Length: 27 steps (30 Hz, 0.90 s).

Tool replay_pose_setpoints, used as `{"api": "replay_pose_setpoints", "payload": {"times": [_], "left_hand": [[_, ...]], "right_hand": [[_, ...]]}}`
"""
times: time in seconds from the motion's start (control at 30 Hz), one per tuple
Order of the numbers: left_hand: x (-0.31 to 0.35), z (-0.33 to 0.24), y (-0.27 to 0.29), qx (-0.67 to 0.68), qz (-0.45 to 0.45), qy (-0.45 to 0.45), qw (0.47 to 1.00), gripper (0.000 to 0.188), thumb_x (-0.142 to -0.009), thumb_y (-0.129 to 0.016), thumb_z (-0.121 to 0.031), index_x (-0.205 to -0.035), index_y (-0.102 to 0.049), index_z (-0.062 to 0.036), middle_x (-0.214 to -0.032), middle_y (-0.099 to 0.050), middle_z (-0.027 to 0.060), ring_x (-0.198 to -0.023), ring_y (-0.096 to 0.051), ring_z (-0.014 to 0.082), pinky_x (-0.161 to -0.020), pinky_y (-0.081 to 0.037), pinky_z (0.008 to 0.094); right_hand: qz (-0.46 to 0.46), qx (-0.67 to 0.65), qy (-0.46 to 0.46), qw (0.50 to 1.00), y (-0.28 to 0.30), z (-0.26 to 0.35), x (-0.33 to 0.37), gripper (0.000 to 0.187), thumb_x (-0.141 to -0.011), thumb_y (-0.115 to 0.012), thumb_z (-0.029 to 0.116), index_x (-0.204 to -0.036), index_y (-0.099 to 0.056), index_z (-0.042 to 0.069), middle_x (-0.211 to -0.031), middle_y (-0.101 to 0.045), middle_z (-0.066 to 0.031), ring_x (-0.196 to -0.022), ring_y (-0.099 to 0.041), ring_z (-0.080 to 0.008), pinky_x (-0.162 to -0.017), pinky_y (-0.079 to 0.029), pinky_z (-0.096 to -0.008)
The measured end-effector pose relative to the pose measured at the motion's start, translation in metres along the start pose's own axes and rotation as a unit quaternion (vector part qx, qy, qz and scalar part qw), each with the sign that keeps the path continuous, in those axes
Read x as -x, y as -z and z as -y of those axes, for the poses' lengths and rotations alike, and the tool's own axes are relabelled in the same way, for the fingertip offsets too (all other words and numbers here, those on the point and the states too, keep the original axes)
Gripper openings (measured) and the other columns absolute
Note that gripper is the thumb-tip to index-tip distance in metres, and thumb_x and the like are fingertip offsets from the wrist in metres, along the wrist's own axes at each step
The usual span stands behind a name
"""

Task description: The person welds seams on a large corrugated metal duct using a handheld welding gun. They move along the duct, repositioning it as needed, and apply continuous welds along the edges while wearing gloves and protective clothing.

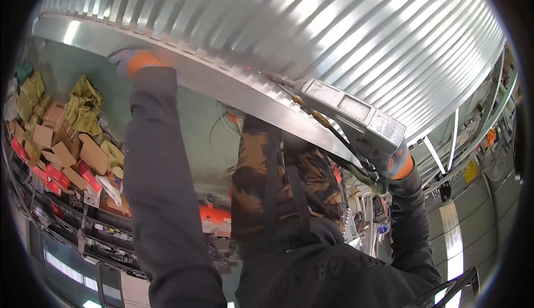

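Note:
A large corrugated metal panel [334,35] spans the upper view, with a smooth metal strip [222,84] along its near side. My left hand [132,63], in a grey and orange glove, holds the strip's near edge toward the left; some of its fingers are hidden. On the right, my right hand [396,160], gloved alike, is wrapped round the rear of a silver handheld laser welding gun [351,109]. The gun's narrow nozzle points left along the seam between ribs and strip. A small red dot shows on the metal just beyond its tip.
A cable [339,132] runs beneath the gun beside the strip. Below left stand opened cardboard boxes [94,153] and olive sacks [83,97]. An orange object [215,214] lies near my legs in camouflage trousers [253,169]. Racks and light tubes [434,153] appear at right.

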<state>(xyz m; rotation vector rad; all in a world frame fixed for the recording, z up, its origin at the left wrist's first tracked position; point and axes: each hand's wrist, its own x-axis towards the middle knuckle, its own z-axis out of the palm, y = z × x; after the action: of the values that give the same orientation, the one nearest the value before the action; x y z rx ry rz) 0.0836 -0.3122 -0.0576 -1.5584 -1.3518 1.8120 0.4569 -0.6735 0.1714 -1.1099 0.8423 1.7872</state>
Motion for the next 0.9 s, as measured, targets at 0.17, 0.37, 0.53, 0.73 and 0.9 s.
{"api": "replay_pose_setpoints", "payload": {"times": [0.17, 0.37, 0.53, 0.73, 0.9], "left_hand": [[0.004, 0.008, 0.004, -0.008, -0.016, -0.039, 0.999, 0.057, -0.095, -0.047, -0.032, -0.142, -0.036, -0.0023, -0.139, -0.046, 0.0181, -0.112, -0.057, 0.0283, -0.087, -0.045, 0.0429], [0.065, 0.009, -0.032, -0.076, -0.226, -0.077, 0.968, 0.053, -0.094, -0.048, -0.029, -0.142, -0.040, -0.0070, -0.141, -0.046, 0.0128, -0.130, -0.043, 0.0283, -0.108, -0.027, 0.0542], [0.265, -0.088, -0.007, 0.509, 0.053, -0.096, 0.854, 0.046, -0.094, -0.046, -0.026, -0.137, -0.046, -0.0077, -0.134, -0.050, 0.0089, -0.124, -0.044, 0.0195, -0.102, -0.033, 0.0403], [0.319, -0.187, -0.024, 0.939, 0.201, 0.259, 0.099, 0.039, -0.095, -0.043, -0.025, -0.129, -0.051, -0.0080, -0.122, -0.056, 0.0069, -0.112, -0.050, 0.0179, -0.094, -0.037, 0.0333], [0.320, -0.206, -0.039, 0.933, 0.168, 0.313, -0.057, 0.035, -0.095, -0.042, -0.024, -0.123, -0.056, -0.0082, -0.112, -0.061, 0.0051, -0.102, -0.055, 0.0165, -0.087, -0.039, 0.0275]], "right_hand": [[0.040, 0.200, 0.090, 0.975, 0.020, -0.008, 0.021, 0.068, -0.082, -0.075, 0.024, -0.133, -0.042, -0.005, -0.123, -0.058, -0.0154, -0.107, -0.059, -0.0198, -0.091, -0.048, -0.0306], [0.151, -0.018, 0.065, 0.986, 0.014, 0.005, 0.059, 0.065, -0.080, -0.075, 0.016, -0.132, -0.043, -0.007, -0.122, -0.057, -0.0181, -0.108, -0.058, -0.0238, -0.090, -0.049, -0.0333], [0.113, 0.207, 0.160, 0.958, 0.020, 0.028, 0.050, 0.059, -0.084, -0.072, 0.022, -0.129, -0.045, -0.005, -0.121, -0.057, -0.0165, -0.107, -0.058, -0.0220, -0.088, -0.050, -0.0312], [0.171, 0.460, 0.290, 0.822, 0.003, 0.024, -0.024, 0.044, -0.094, -0.057, 0.019, -0.130, -0.046, -0.003, -0.114, -0.063, -0.0147, -0.103, -0.062, -0.0202, -0.088, -0.050, -0.0309], [0.185, 0.476, 0.275, 0.815, -0.007, 0.004, -0.051, 0.040, -0.090, -0.065, 0.021, -0.122, -0.054, -0.001, -0.108, -0.065, -0.0108, -0.097, -0.062, -0.0146, -0.081, -0.051, -0.0266]]}}
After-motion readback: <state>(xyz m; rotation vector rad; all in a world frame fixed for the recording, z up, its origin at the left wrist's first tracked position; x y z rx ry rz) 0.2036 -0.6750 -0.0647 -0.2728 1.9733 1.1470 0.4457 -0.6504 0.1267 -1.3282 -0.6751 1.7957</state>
